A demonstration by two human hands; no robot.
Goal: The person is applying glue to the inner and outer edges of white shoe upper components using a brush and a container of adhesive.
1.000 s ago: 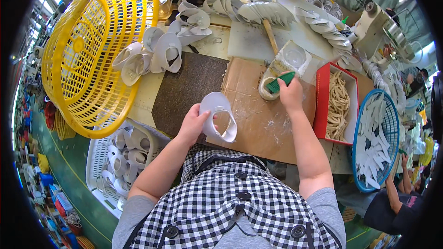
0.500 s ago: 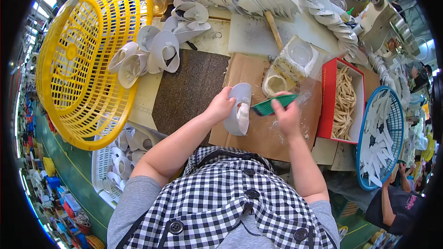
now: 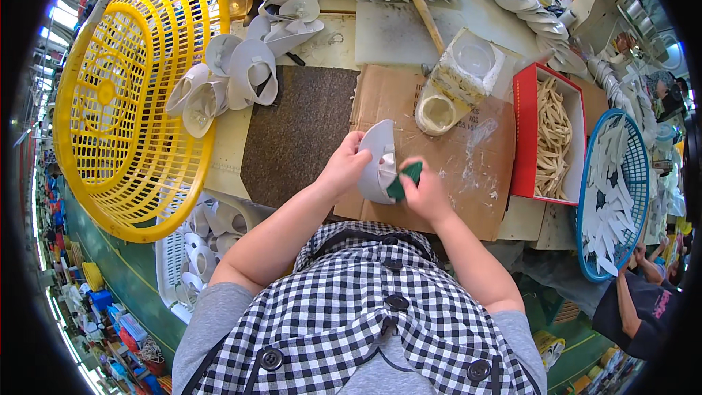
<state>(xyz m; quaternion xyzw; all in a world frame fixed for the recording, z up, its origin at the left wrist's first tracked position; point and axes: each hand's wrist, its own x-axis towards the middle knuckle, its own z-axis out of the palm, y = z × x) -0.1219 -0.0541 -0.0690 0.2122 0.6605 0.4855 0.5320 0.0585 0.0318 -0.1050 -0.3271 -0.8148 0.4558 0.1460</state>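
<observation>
My left hand (image 3: 344, 166) pinches the edge of a white curved piece (image 3: 374, 161) that looks like a shoe upper, held up over brown cardboard (image 3: 468, 197). My right hand (image 3: 428, 194) is closed on a green brush (image 3: 406, 180), whose end is at the upper's right side. Fingers partly cover the brush, and I cannot tell whether it touches the upper. Beyond my hands stands a round, crusted pot (image 3: 436, 114), beside a larger white-crusted container (image 3: 472, 66).
A large yellow basket (image 3: 208, 95) leans at left, near several loose white uppers (image 3: 252, 73). A dark board (image 3: 296, 139) adjoins the cardboard. To the right are a red box (image 3: 526, 132) of beige strips and a blue basket (image 3: 585, 241) of white pieces. A wooden handle (image 3: 428, 23) lies behind.
My right hand has moved left and slightly down, bringing the green brush to the upper. The upper has turned, so its opening shows less. My view has shifted a little.
</observation>
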